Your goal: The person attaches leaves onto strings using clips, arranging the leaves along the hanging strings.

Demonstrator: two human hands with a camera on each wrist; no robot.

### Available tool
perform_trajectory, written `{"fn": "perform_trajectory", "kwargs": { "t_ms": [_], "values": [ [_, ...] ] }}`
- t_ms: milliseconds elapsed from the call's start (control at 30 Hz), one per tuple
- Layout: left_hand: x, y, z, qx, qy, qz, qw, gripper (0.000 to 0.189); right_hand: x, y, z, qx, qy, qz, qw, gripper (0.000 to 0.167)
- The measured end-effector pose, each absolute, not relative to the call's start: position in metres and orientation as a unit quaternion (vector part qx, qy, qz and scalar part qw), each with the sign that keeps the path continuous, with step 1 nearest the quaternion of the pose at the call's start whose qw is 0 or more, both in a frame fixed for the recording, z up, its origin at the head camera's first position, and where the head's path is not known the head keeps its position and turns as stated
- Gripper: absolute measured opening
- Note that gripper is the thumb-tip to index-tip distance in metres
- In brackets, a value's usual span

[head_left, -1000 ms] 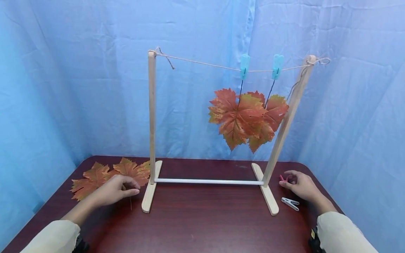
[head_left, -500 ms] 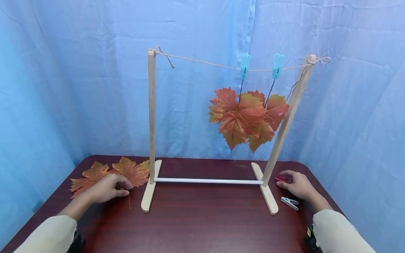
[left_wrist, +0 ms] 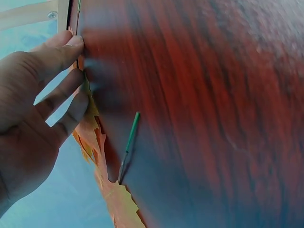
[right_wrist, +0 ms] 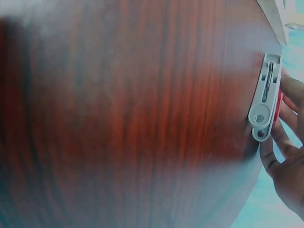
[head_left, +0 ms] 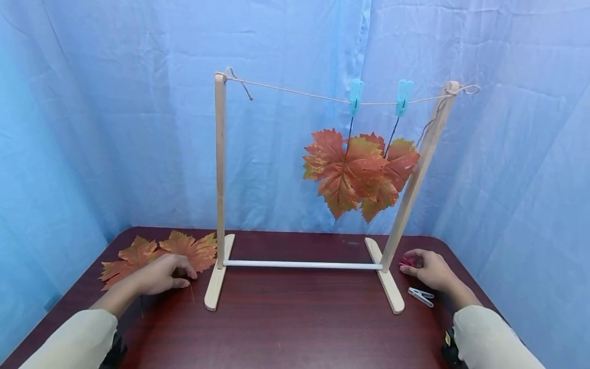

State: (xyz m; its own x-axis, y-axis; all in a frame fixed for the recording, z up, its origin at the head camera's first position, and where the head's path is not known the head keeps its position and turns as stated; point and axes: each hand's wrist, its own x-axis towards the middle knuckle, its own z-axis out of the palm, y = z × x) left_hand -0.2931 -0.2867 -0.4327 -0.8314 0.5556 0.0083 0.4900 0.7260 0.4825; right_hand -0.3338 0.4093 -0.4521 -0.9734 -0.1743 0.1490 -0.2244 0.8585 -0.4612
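In the head view my left hand (head_left: 166, 274) is at the table's left, thumb and index finger pinching the thin stem (left_wrist: 78, 19) of an orange artificial maple leaf (head_left: 191, 248). Another such leaf (head_left: 133, 260) lies beside it, its green-tipped stem (left_wrist: 133, 131) on the tabletop. On the right, my right hand (head_left: 432, 269) holds a red clothespin (head_left: 408, 262) between thumb and fingers; the hand covers part of it. A grey clothespin (head_left: 421, 296) lies on the table just in front of that hand, and in the right wrist view it partly hides the red one.
A wooden frame with a left post (head_left: 220, 169), a right post (head_left: 417, 179) and a white crossbar (head_left: 301, 264) stands mid-table. Along its string (head_left: 286, 90), blue clothespins (head_left: 356, 97) hold up two maple leaves (head_left: 343, 171). Blue curtains (head_left: 138, 128) surround the dark red table (head_left: 295, 318).
My left hand has drawn back a little to the left, near the leaf stem. The red clothespin has turned slightly in my right hand, which has shifted slightly left.
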Motion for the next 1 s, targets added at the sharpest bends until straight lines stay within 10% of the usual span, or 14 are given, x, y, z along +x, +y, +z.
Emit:
{"fn": "perform_trajectory", "kwargs": {
  "t_ms": [1000],
  "values": [
    [-0.284, -0.264, -0.417, 0.320, 0.915, 0.225, 0.099, 0.014, -0.329, 0.405, -0.452, 0.101, -0.961, 0.255, 0.038, 0.031]
  ]
}}
